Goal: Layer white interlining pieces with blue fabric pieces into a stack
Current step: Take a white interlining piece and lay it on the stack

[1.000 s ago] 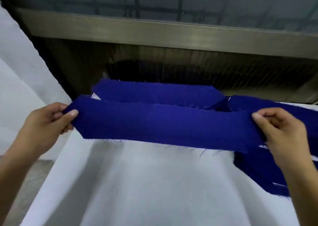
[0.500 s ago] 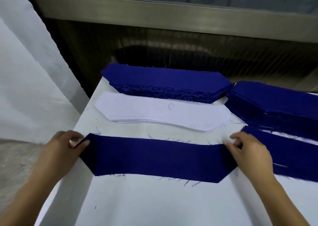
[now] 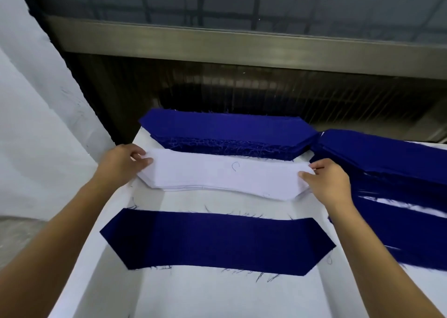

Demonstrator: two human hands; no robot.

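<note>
A single blue fabric piece [image 3: 217,241] lies flat near the front of the white table [image 3: 229,296]. Behind it sits a thin stack of white interlining pieces [image 3: 222,176]. My left hand [image 3: 122,164] pinches the left end of the top white piece, thumb on top. My right hand [image 3: 327,181] pinches the right end of it. A thick stack of blue fabric pieces [image 3: 227,132] with frayed edges lies behind the white stack.
More blue pieces [image 3: 396,172] with white layers between them are piled at the right. White cloth [image 3: 36,124] hangs at the left. A dark slatted wall and a metal ledge [image 3: 242,49] rise behind the table.
Both hands laid the blue piece flat at the front, let go of it, and moved back to the white interlining stack, where they now pinch its ends.
</note>
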